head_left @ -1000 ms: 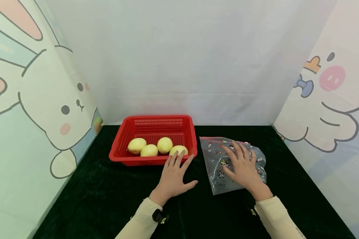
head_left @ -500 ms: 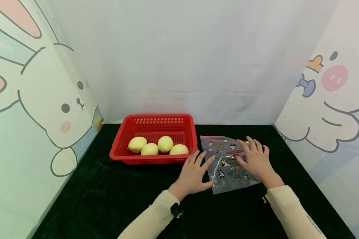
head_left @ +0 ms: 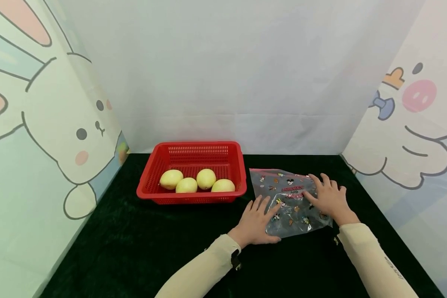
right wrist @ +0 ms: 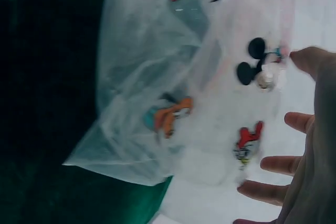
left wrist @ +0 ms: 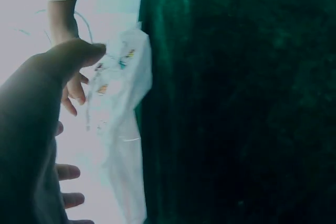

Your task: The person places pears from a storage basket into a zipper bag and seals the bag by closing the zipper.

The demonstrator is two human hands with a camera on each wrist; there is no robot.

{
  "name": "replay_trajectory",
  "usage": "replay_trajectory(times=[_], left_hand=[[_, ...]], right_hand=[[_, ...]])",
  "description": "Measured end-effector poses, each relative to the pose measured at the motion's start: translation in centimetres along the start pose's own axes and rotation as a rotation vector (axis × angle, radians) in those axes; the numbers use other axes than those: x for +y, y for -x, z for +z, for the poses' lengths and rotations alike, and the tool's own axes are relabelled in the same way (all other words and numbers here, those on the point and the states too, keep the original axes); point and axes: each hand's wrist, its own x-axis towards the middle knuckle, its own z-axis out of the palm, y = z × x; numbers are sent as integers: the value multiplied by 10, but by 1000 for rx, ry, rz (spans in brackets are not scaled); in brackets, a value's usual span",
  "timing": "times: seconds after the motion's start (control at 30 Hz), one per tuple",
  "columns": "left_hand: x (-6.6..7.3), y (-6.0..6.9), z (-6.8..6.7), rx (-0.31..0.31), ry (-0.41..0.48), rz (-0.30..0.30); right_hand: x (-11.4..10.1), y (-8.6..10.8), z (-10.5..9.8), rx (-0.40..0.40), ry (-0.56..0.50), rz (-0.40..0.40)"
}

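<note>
A clear plastic bag (head_left: 288,207) printed with small cartoon figures and a pink top edge lies flat on the dark green cloth. The left hand (head_left: 254,224), fingers spread, is at the bag's left lower edge. Over the bag's right side is the right hand (head_left: 331,199), its fingers also spread. Neither hand grips the bag; whether the fingertips touch it cannot be told. The bag (left wrist: 126,124) shows beyond the left hand (left wrist: 39,119) in the left wrist view, and the bag (right wrist: 184,77) beside the right hand (right wrist: 304,150) in the right wrist view.
Left of the bag stands a red plastic basket (head_left: 193,198) holding several pale yellow-green round fruits (head_left: 206,179). The dark green cloth (head_left: 141,244) covers the table. White and cartoon-printed sheets (head_left: 223,74) stand at the back and both sides.
Both hands have moved to the right, the left one from in front of the basket to the bag's left lower edge. The bag's lower right part has shifted slightly; the basket stays in place.
</note>
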Motion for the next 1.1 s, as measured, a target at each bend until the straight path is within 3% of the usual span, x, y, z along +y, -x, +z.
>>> replay_trajectory(times=[0.23,0.53,0.87,1.0,1.1], left_hand=[[0,-4,15,-109,-1,-51],[-3,-2,21,-130,-8,-75],[-11,-5,10,-63,-10,-51],[-18,-7,-5,7,2,-27],[-22,-9,-22,70,64,-12]], right_hand=[[3,-1,11,-78,-8,-5],[-1,1,19,-8,-26,-62],[-2,-3,22,340,-98,-242],[-3,-2,18,480,-105,-348],[-6,0,10,577,-106,-440]])
